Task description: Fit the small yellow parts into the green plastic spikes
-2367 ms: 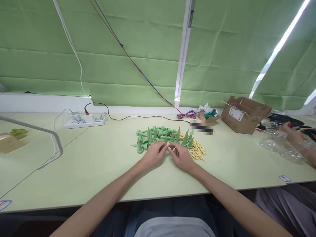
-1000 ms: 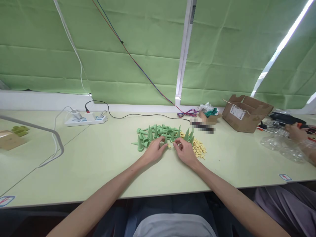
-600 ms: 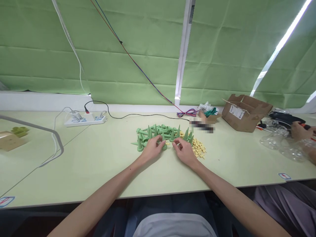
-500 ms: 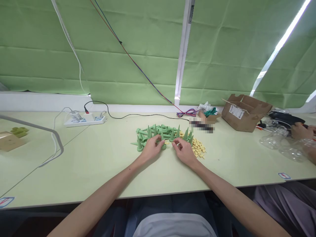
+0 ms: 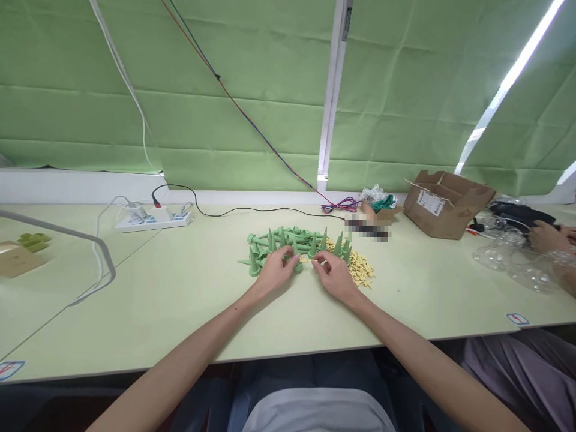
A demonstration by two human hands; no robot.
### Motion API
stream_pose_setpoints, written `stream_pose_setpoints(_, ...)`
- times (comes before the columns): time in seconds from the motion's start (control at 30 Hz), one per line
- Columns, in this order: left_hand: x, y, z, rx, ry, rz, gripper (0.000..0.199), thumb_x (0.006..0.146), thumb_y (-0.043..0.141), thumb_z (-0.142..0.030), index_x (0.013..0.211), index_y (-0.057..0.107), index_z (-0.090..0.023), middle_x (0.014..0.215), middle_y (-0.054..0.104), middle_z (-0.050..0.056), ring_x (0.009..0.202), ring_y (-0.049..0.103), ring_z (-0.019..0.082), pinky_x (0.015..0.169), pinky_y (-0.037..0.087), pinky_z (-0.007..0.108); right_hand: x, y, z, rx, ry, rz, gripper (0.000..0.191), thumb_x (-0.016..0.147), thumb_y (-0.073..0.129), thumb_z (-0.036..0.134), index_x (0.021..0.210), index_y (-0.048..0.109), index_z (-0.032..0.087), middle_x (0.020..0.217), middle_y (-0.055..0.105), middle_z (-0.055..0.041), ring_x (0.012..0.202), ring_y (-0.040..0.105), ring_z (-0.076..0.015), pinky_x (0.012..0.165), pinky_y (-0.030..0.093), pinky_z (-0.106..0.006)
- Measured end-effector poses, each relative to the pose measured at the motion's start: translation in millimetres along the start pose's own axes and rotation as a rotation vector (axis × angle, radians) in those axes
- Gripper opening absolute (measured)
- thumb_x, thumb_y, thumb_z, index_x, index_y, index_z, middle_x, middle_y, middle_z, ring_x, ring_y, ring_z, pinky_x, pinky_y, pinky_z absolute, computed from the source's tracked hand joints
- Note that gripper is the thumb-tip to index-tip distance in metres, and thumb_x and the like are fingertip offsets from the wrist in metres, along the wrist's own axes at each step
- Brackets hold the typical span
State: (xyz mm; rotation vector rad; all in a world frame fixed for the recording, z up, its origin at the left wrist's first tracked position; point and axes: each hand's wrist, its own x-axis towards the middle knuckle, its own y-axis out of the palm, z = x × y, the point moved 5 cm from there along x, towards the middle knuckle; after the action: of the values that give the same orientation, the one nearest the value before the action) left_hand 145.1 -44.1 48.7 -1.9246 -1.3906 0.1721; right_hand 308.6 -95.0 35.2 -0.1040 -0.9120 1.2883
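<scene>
"Left hand [image 5: 276,270]?"
"Fingers [image 5: 288,249] were half curled beside a green spike [image 5: 295,246]; a yellow peg [image 5: 305,260] was seen at their tips. Grip couldn't be told."
"Right hand [image 5: 333,274]?"
"Pinched nearly closed; contents couldn't be made out."
"Rest?"
"Green spikes [image 5: 294,233] were heaped beyond on the bench [image 5: 180,300], yellow pegs [image 5: 362,270] piled beside the right hand."

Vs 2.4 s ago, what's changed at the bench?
Left hand and right hand drew apart: left went left with the green spike beside it, right eased right. Yellow piece shows in the gap; can't tell if anything was released. Co-worker's hand moved right. Cardboard box and power strip unchanged.
</scene>
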Motion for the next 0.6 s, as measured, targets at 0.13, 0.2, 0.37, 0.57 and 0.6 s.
stream_pose_setpoints(0.13,-0.9,0.0,-2.0,0.011,0.011,0.005,0.031,0.089,0.045,-0.047,0.080,0.052,-0.019,0.071,0.059,-0.001,0.049,0.047,0.012,0.052,0.034,0.026,-0.1,1.4,-1.1,0.008,0.003,0.020,0.015,0.092,0.049,0.030,0.091,0.060,0.019,0.087,0.066,-0.0025,0.056,0.051,-0.0126,0.060,0.041,-0.027)
stream_pose_setpoints(0.2,-1.3,0.4,-2.3,0.018,0.014,0.009,0.031,0.089,0.046,-0.048,0.080,0.053,-0.019,0.070,0.059,-0.001,0.050,0.047,0.012,0.052,0.034,0.026,-0.4,2.5,-1.9,0.017,0.003,0.031,0.015,0.093,0.049,0.030,0.092,0.060,0.020,0.087,0.066,-0.0022,0.057,0.051,-0.0125,0.060,0.041,-0.027)
stream_pose_setpoints(0.37,-1.7,1.9,-4.9,0.007,0.056,0.020,0.029,0.089,0.046,-0.046,0.081,0.052,-0.019,0.082,0.063,0.001,0.050,0.047,0.010,0.052,0.035,0.025,-1.1,5.2,-3.0,0.032,-0.009,0.064,0.014,0.093,0.049,0.030,0.092,0.060,0.020,0.087,0.065,-0.0014,0.057,0.051,-0.0121,0.061,0.041,-0.027)
stream_pose_setpoints(0.57,-2.0,3.9,-5.6,-0.028,0.072,0.038,0.027,0.090,0.046,-0.044,0.085,0.052,-0.019,0.086,0.062,0.001,0.050,0.046,0.009,0.051,0.037,0.024,-1.2,6.1,-3.0,0.036,-0.013,0.086,0.014,0.093,0.050,0.030,0.093,0.060,0.020,0.087,0.066,-0.0023,0.058,0.051,-0.0125,0.060,0.040,-0.027)
stream_pose_setpoints(0.6,-2.1,4.0,-5.4,-0.036,0.071,0.036,0.027,0.090,0.046,-0.044,0.085,0.052,-0.019,0.086,0.062,0.001,0.050,0.046,0.009,0.051,0.037,0.024,-1.3,6.3,-2.8,0.037,-0.014,0.090,0.014,0.093,0.050,0.030,0.093,0.060,0.020,0.088,0.066,-0.0025,0.058,0.051,-0.0126,0.060,0.040,-0.027)
